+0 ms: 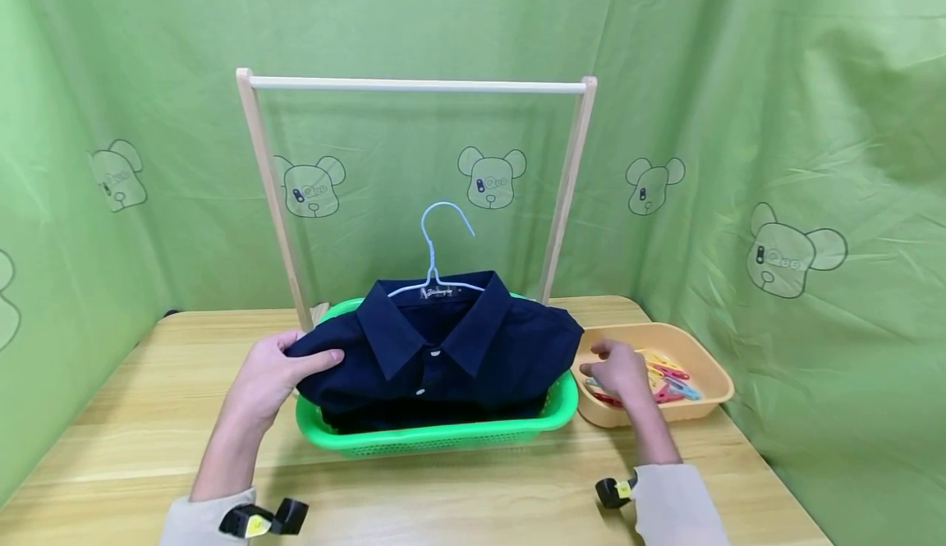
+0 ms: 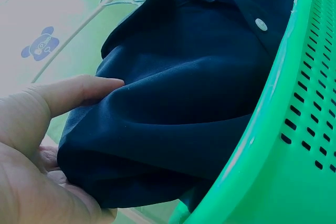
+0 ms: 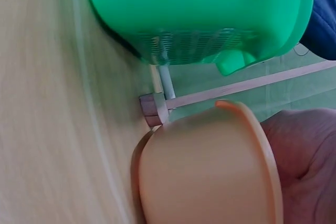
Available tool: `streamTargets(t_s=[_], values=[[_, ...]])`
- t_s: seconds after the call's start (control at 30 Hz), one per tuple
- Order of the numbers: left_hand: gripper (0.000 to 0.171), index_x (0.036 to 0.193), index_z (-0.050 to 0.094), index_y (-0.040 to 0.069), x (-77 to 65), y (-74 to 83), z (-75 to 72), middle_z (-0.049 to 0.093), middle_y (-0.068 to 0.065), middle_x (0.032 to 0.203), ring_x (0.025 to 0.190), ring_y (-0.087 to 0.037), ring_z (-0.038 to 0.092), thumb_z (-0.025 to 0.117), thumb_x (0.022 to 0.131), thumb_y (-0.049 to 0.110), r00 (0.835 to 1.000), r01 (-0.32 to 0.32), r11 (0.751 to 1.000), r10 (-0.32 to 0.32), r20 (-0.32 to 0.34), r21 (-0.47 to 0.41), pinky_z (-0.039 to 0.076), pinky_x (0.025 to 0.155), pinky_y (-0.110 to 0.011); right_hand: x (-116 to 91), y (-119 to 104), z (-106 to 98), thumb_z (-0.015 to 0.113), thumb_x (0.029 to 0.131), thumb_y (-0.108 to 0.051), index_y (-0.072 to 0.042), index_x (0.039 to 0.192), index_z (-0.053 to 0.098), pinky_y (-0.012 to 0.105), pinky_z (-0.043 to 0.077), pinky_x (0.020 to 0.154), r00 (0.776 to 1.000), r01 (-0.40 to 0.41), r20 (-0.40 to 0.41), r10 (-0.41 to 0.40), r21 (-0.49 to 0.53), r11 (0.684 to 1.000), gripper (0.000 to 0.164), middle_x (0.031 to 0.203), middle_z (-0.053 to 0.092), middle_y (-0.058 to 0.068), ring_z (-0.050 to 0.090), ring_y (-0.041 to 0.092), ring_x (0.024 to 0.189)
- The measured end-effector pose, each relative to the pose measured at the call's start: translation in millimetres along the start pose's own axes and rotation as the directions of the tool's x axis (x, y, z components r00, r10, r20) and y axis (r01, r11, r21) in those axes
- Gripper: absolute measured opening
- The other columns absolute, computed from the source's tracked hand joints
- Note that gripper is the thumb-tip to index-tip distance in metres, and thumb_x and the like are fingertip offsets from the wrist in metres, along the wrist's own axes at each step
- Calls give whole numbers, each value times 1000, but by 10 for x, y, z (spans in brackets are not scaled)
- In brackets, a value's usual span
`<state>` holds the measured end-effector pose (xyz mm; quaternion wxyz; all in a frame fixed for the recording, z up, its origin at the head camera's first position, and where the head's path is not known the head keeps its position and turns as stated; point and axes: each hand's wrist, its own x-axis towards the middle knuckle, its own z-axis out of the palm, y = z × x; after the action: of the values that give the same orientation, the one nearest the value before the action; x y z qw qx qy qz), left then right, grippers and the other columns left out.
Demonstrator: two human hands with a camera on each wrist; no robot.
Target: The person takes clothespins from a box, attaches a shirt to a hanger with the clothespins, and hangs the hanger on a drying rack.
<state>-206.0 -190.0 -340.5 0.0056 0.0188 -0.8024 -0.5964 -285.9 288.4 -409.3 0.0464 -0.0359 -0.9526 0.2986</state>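
Note:
A dark navy shirt [image 1: 473, 357] with a collar and white buttons hangs on a light-blue wire hanger [image 1: 432, 254] and lies in a green basket [image 1: 443, 435]. At the shirt's left shoulder my left hand [image 1: 269, 378] grips the cloth, thumb on top and fingers underneath; the left wrist view shows the thumb pressing the fabric [image 2: 173, 93]. My right hand [image 1: 619, 369] is over the left part of a peach tub [image 1: 695, 345], its fingers loosely bent. Colourful clothespins [image 1: 668, 386] lie in that tub. No held object shows in the right hand.
Behind the basket stands a wooden rack with a white crossbar [image 1: 417, 85] and two slanting posts. A wooden table [image 1: 96, 439] carries everything. Green curtains [image 1: 399, 176] with bear prints enclose the back and both sides. The tub stands close to the right curtain.

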Motion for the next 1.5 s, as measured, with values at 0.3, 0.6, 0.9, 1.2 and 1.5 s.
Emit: streamTargets(t_s=[0.3, 0.6, 0.9, 1.2, 1.5], values=[[30, 100, 68, 7, 8, -11, -4, 69, 4, 91, 93, -14, 58, 82, 86, 29, 1000, 0, 1000, 0, 0, -5, 48, 84, -28, 12, 56, 50, 75, 83, -14, 10, 117, 66, 58, 48, 93, 1000, 0, -2, 0, -75, 997, 43, 117, 65, 34, 60, 51, 108], [28, 97, 68, 7, 12, -10, -2, 68, 4, 90, 92, -15, 58, 82, 86, 28, 1000, -2, 1000, 2, 1, -19, 48, 83, -29, 35, 69, 57, 74, 79, -11, 9, 113, 67, 57, 50, 90, 1000, 18, 11, -16, -134, 991, 40, 110, 68, 32, 63, 49, 102], [26, 94, 67, 8, 1, -1, -6, 67, 5, 89, 92, -15, 57, 82, 86, 29, 1000, -6, 1000, 6, -2, -8, 48, 82, -29, 79, 96, 74, 69, 76, -9, 6, 103, 70, 56, 50, 88, 1000, 8, 13, -6, -175, 985, 31, 104, 70, 29, 62, 50, 99], [25, 87, 65, 11, 4, 5, -3, 64, 5, 85, 92, -17, 55, 82, 85, 28, 1000, -2, 1000, 2, -13, -3, 46, 80, -29, 90, 103, 76, 68, 72, -6, 2, 86, 69, 49, 52, 73, 1000, 10, 18, -7, -200, 980, 16, 84, 68, 19, 62, 39, 81], [26, 90, 66, 9, 5, 8, -7, 66, 4, 88, 93, -17, 55, 82, 85, 29, 1000, -3, 1000, 3, -12, 9, 47, 81, -29, 85, 81, 93, 62, 73, -3, -2, 79, 66, 44, 49, 64, 999, 23, 28, -17, -225, 974, 8, 79, 65, 16, 60, 35, 74]])
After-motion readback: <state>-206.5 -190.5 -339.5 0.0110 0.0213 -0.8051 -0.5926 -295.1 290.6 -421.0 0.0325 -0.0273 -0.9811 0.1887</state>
